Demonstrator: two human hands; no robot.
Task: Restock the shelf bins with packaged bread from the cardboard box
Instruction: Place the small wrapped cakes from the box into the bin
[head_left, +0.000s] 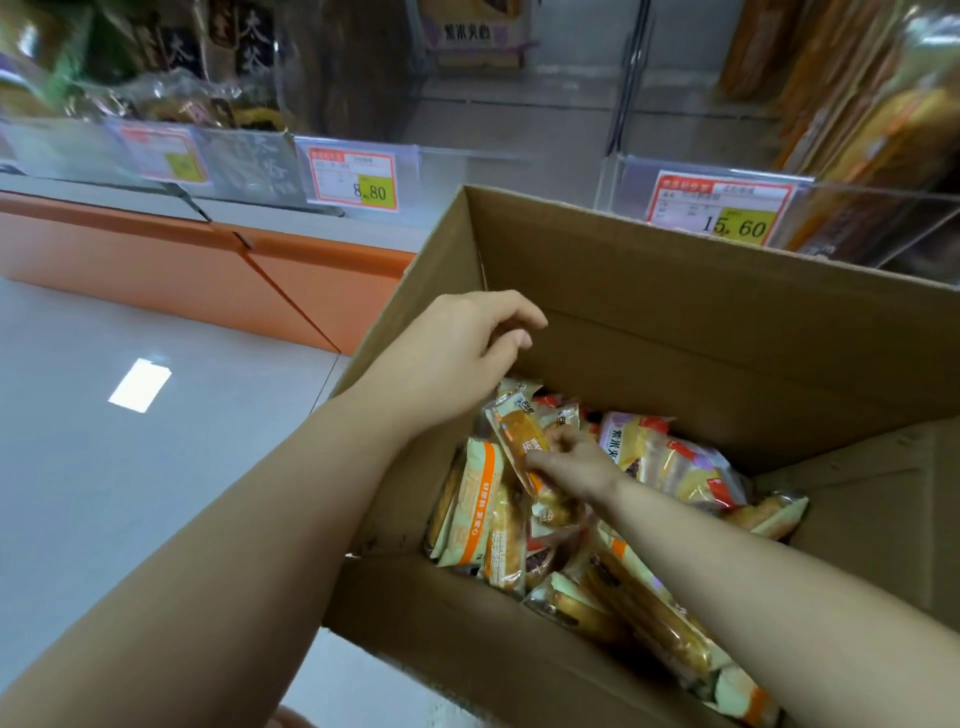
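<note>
Right hand (571, 462) pinches an orange-and-clear plastic bread packet (519, 436) inside the brown cardboard box (675, 270).
Its long axis tilts up and away toward the empty, loosely curled left hand (452, 353), which hovers nearer the clear plastic shelf bin (447, 176) beyond the box.

The cardboard box (675, 312) is brown. The bread packet (519, 434) in my right grip (576, 467) is orange with cream edges; a neighbouring packet (621, 441) is purple and white. The price tags (353, 174) are white, red-bordered, yellow-patched. The shelf base (156, 260) is orange.
</note>
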